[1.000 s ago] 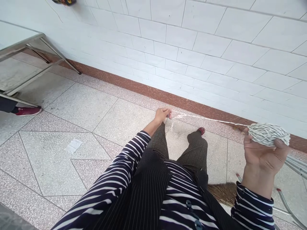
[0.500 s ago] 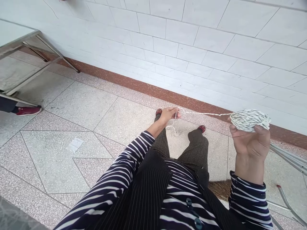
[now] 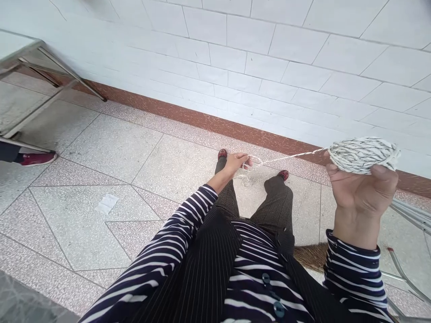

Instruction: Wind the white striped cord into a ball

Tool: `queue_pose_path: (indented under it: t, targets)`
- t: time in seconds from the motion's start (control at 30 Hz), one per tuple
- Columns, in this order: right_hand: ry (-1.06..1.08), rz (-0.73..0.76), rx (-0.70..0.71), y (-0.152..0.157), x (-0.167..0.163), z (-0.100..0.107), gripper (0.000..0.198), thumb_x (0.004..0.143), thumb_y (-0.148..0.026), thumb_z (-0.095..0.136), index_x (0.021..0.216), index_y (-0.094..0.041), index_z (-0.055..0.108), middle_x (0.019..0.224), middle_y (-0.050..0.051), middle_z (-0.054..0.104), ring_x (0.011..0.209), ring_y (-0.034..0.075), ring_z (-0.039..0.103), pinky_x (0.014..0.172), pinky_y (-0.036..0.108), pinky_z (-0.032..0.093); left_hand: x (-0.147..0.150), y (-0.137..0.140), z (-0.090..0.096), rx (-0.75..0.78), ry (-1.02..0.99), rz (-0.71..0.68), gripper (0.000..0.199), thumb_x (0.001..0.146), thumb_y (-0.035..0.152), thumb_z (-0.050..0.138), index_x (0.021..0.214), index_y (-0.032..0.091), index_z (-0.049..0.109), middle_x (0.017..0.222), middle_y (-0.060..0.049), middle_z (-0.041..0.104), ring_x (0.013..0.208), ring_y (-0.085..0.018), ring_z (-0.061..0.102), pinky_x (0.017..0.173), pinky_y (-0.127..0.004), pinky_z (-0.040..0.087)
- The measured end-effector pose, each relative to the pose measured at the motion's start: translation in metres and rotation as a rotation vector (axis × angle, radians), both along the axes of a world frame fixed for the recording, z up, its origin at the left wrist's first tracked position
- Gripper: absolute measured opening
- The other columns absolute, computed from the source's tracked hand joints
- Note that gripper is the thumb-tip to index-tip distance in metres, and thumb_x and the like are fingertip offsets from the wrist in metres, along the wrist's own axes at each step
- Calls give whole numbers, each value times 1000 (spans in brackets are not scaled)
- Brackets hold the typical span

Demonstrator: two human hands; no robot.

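My right hand [image 3: 363,190] grips a bundle of white cord [image 3: 365,154] flecked with dark strands, held out at the right. A strand of the cord [image 3: 292,155] stretches from the bundle across to my left hand [image 3: 235,165]. The fingers of my left hand are pinched on a loop in that strand, above my legs. Below the left hand a loose tangle of cord [image 3: 244,181] shows between my legs; whether it hangs or rests on the floor I cannot tell.
A metal-framed table [image 3: 37,76] stands at the left, with another person's red shoe [image 3: 38,158] beneath it. White paper [image 3: 107,204] lies on the tiled floor. Metal legs [image 3: 402,273] and straw-like bristles [image 3: 311,256] are at the lower right. A tiled wall [image 3: 235,49] rises ahead.
My right hand has moved right and slightly up with the cord bundle. The strand to my left hand is now longer, and a loop shows more clearly at the left fingers.
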State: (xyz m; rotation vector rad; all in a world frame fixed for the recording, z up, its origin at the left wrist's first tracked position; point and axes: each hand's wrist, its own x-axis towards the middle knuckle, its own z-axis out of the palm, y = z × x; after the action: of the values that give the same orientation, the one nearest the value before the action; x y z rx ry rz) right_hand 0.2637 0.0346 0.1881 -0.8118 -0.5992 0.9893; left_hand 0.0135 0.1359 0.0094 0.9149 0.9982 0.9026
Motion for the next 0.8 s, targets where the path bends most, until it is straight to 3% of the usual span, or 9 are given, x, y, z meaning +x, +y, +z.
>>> queue_pose_path:
  t: [0.13,0.23,0.4,0.63,0.8]
  targets:
    - [0,25,35,5,-4,7,46,58,-22,66,103,-21,64,102,5,64,89,23,65,57,28,55,2,-7,-13,118,222,-66,19,82,28,69,82,10,74,82,-7,72,67,-11,60,58,-21,51]
    - [4,17,28,8,-11,10,45,60,-20,67,104,-25,62,106,2,64,92,22,64,60,30,57,7,-13,-22,170,353,-210,19,78,28,72,89,13,77,78,-4,71,60,-10,56,52,-20,46]
    - [3,7,38,12,-14,14,52,55,-23,67,106,-25,61,109,4,64,98,27,65,55,28,54,14,-26,-37,202,363,-456,20,70,30,78,85,16,78,65,1,65,53,-11,54,46,-19,42]
    - [-30,-22,11,13,-3,5,44,57,-24,67,101,-24,62,107,3,64,95,23,65,58,27,55,11,-37,-35,175,331,-428,17,79,30,68,77,14,74,67,-1,66,53,-9,56,47,-16,46]
    - [-25,-17,14,10,3,2,39,59,-24,67,98,-20,64,104,5,64,90,22,66,60,27,56,9,-39,-27,241,342,-363,25,83,24,59,100,14,74,71,-1,70,53,-9,57,47,-15,44]
